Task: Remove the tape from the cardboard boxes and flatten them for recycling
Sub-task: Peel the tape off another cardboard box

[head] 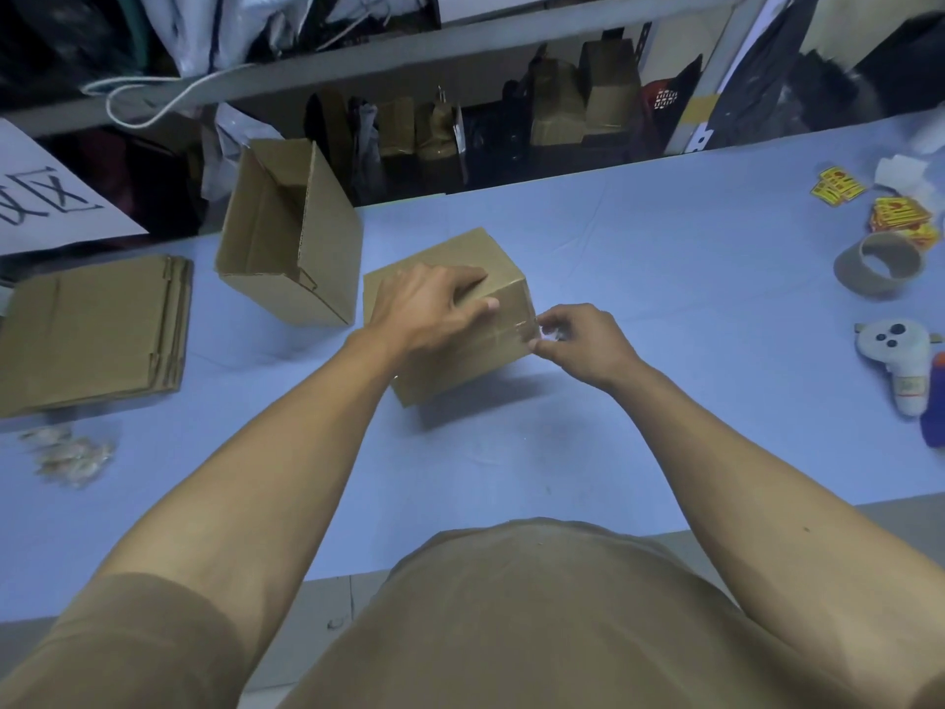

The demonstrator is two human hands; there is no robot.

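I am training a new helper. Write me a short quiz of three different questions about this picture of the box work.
1. True or false: the left hand rests on top of the taped box.
2. Which thing do the fingers of the right hand pinch?
A. the tape at the box edge
B. the empty tape roll
C. the open box
3. Fill in: the flattened boxes lie in a stack on the ____ side of the table.

Key: 1 true; 2 A; 3 left.
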